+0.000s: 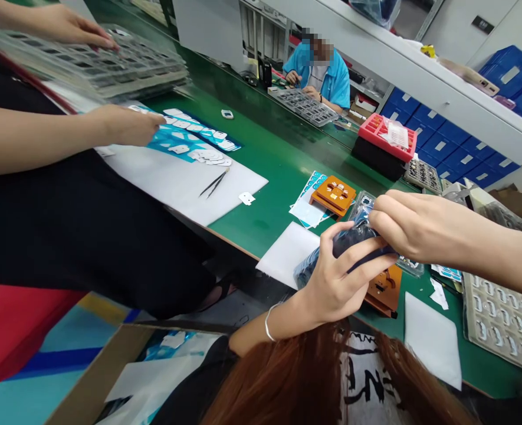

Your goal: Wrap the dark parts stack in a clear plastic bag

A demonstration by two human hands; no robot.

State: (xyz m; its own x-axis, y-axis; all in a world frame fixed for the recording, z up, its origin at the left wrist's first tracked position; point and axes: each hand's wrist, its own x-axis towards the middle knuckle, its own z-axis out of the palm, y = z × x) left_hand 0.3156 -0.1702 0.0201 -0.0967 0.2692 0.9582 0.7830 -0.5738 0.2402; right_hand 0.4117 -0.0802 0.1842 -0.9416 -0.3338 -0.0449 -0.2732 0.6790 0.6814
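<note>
My left hand (pixel 340 274) is wrapped around a dark, shiny bundle (pixel 353 239) that looks covered in clear plastic, with blue layered edges at its lower end. At the bundle's upper end, the fingers of my right hand (pixel 400 227) are curled closed on the plastic. What exactly lies under those fingers is hidden. Just beyond my hands stands an orange fixture (pixel 334 195) beside blue-and-white sticker sheets (pixel 307 206). A second orange fixture (pixel 384 289) sits partly behind my left hand. Part of a clear plastic tray (pixel 411 267) shows below my right wrist.
White foam sheets (pixel 433 339) lie on the green bench (pixel 261 230). A tray of small metal parts (pixel 504 319) stands at right, a red bin (pixel 387 137) behind. At left, another person's hands (pixel 132 125) work near tweezers (pixel 215 183) and stacked trays (pixel 123 65). A co-worker (pixel 338 74) sits opposite.
</note>
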